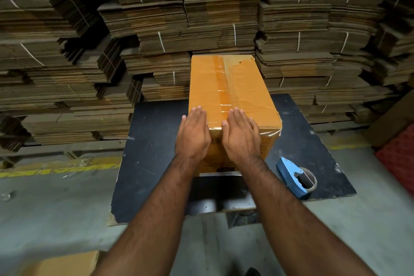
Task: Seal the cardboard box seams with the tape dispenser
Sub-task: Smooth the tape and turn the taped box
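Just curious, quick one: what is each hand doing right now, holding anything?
Left hand: open, fingers straight, pressing flat on the cardboard box top.
Right hand: open, flat on the box by the tape strip; holds nothing.

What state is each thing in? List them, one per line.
cardboard box: closed, upright on the table, top centre seam taped.
tape strip: stuck along the top seam.
tape dispenser: lying on the table, untouched.
left hand: open, flat on the box's near top edge.
right hand: open, flat beside it, on the tape's near end.
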Motion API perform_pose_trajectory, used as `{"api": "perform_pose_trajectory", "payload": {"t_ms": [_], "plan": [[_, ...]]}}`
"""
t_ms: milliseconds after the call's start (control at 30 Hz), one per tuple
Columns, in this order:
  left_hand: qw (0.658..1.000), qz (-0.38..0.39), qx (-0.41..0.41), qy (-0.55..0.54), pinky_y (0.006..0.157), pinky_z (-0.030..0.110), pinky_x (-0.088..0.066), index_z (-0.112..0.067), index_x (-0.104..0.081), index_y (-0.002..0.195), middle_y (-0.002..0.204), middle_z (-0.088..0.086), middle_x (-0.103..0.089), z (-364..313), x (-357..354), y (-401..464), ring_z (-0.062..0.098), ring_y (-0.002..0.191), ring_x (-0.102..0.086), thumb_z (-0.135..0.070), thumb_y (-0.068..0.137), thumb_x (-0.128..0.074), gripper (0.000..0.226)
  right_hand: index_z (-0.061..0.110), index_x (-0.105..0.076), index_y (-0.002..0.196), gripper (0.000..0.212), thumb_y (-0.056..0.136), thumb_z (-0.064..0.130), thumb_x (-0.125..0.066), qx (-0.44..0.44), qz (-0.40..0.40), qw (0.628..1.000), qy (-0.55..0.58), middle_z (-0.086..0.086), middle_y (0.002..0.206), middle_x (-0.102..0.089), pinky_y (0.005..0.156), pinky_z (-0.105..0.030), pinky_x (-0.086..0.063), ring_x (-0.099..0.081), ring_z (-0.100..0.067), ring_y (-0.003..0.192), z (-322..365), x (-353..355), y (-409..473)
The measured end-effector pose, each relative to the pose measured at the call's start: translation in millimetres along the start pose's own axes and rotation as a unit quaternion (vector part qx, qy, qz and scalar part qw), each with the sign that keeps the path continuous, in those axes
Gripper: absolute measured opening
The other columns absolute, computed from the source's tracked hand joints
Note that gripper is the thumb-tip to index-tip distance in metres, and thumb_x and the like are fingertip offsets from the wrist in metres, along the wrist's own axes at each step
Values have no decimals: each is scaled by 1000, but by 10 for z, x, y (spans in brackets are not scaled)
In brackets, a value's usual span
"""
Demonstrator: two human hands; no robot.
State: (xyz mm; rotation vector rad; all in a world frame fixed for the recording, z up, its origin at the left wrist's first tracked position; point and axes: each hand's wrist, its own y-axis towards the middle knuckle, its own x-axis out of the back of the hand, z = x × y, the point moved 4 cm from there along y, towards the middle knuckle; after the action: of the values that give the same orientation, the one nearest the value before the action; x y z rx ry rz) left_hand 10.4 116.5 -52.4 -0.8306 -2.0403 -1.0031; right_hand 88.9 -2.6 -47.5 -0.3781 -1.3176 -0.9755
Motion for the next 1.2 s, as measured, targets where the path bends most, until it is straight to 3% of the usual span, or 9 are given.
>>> {"api": "perform_pose_trajectory", "payload": {"t_ms": [133,400,567,667,733,900,1067,1133,1200], "plan": [[990,8,-132,51,123,45,-17,-11,-47,147,155,7,-42,-58,-57,-105,20,147,-31,-28,104,-40,47,13,-35,152,60,105,45,-15,73,-7,997,-12,-6,158,-35,121,-41,-13,-24,-19,149,-86,4,-72],[983,-47,-149,98,115,43,-27,-14,-54,142,148,5,-52,4,-219,-172,24,139,-45,-29,99,-46,46,13,-51,143,58,99,46,-32,128,-32,991,9,-6,148,-50,114,-47,-34,-43,-22,139,-207,-54,-112],[987,-30,-100,119,115,42,-24,-15,-52,143,150,3,-50,-75,-215,-115,24,141,-43,-40,103,-36,50,13,-55,140,47,103,40,-43,87,-70,994,19,-4,143,-55,115,-38,-24,-45,-21,137,-388,12,-37],[983,-29,-118,138,115,44,-28,-16,-50,145,151,3,-49,-43,-250,-143,25,141,-42,-31,103,-46,45,11,-52,142,47,103,37,-48,117,-62,991,-4,-5,145,-54,114,-38,-23,-45,-22,138,-445,-23,-40],[982,-15,-125,139,116,44,-25,-18,-48,147,152,2,-46,-40,-224,-162,25,142,-40,-28,102,-51,45,11,-50,143,51,103,40,-43,135,-41,990,-13,-6,146,-52,115,-41,-26,-44,-22,139,-464,5,-46],[989,15,-20,146,119,45,-14,-25,-42,150,157,-3,-39,-221,-261,-96,22,147,-30,-48,105,-23,54,13,-43,148,58,105,47,-27,94,-35,995,-22,-3,153,-44,119,-36,-14,-34,-18,145,-475,8,-31],[977,32,-88,191,117,47,-22,-30,-34,153,160,-3,-35,-106,-283,-170,25,146,-32,-42,104,-23,52,14,-34,153,58,104,45,-38,132,0,989,-69,-5,158,-34,117,-37,-12,-28,-20,147,-500,0,-36],[979,40,-78,182,118,47,-22,-31,-34,153,160,-4,-33,-123,-245,-176,23,147,-31,-44,104,-23,52,16,-27,156,60,105,48,-32,146,21,987,-60,-2,162,-26,118,-34,-5,-20,-17,150,-532,43,-41],[984,38,-44,170,119,47,-19,-31,-35,153,161,-4,-32,-217,-256,-123,22,148,-28,-49,104,-21,53,15,-34,153,60,106,49,-22,133,5,991,-29,-3,159,-33,120,-36,-12,-25,-17,148,-576,104,-17]]}}
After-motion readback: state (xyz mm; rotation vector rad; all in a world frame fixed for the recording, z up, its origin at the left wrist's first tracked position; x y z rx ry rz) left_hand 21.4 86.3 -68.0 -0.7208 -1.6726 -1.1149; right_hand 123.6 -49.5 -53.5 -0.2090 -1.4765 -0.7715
